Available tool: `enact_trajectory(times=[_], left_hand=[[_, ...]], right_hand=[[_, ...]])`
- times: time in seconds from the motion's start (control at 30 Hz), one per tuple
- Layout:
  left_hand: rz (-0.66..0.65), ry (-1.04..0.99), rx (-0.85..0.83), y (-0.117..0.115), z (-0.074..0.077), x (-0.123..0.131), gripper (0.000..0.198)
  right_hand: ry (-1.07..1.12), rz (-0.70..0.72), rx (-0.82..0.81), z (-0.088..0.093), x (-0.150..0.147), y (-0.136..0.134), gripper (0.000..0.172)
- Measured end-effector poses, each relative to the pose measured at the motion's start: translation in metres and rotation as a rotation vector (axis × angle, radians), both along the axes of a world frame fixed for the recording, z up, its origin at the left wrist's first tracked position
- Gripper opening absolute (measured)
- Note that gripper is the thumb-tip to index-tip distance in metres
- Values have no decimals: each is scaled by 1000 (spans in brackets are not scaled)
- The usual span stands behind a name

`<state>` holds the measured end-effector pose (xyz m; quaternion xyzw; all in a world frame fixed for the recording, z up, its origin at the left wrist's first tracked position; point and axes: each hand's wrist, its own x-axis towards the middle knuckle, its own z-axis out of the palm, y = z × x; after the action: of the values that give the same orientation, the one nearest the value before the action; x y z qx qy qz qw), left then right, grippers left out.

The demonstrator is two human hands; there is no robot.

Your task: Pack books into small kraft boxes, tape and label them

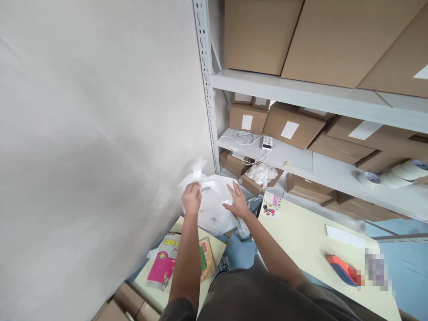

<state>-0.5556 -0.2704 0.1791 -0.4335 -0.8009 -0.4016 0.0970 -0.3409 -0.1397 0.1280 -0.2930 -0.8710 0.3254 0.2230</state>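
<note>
A thin white plastic bag (214, 209) spreads out in front of me between my hands, close to the wall. My left hand (191, 198) is closed on the bag's upper left edge, and a loose, blurred flap of it sticks up above the fingers. On the other side, my right hand (238, 201) rests against the bag with fingers spread apart. What the bag contains, if anything, cannot be made out. Below my left forearm lie a pink book (162, 263) and a second book (206, 258) with a tan and green cover.
A cream table (301, 232) at the right carries a booklet (270, 205), a white strip and an orange-and-blue object (344, 269). Metal shelving (301, 87) behind holds cardboard boxes, cable and tape rolls (369, 179). An open box of white scraps (262, 174) stands low beside the bag.
</note>
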Motion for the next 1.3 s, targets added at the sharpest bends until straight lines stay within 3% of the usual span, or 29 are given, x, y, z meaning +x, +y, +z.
enact_trajectory(times=[0.1,0.23,0.4,0.47,0.57,0.67,0.77,0.83,0.9,1.0,1.13,1.3], left_hand=[[-200,18,-67,9,4,32,33],[-355,9,-120,10,6,72,41],[-89,-17,54,5,-1,91,52],[-63,-50,66,11,-11,101,57],[-208,-80,-2,35,-27,132,59],[-371,-87,-117,72,-37,181,73],[-421,-46,-242,109,-40,232,83],[-442,-42,-365,128,-42,264,71],[-537,-58,-526,140,-49,291,42],[-704,-69,-662,141,-69,326,19],[-705,-88,-679,130,-96,360,20],[-729,-81,-715,127,-97,397,21]], right_hand=[[72,-45,27,13,-25,-7,91],[225,-46,-60,22,-32,3,50],[443,-286,-203,29,18,41,28],[531,-395,-283,34,50,56,25],[669,-538,-415,42,108,73,36],[862,-637,-599,45,173,79,47],[1003,-684,-724,40,242,76,51],[1050,-723,-745,32,289,72,52],[1086,-784,-733,23,334,67,50],[1101,-882,-661,7,400,59,45],[1134,-1008,-580,-18,485,45,39],[1158,-1161,-663,-43,556,28,39]])
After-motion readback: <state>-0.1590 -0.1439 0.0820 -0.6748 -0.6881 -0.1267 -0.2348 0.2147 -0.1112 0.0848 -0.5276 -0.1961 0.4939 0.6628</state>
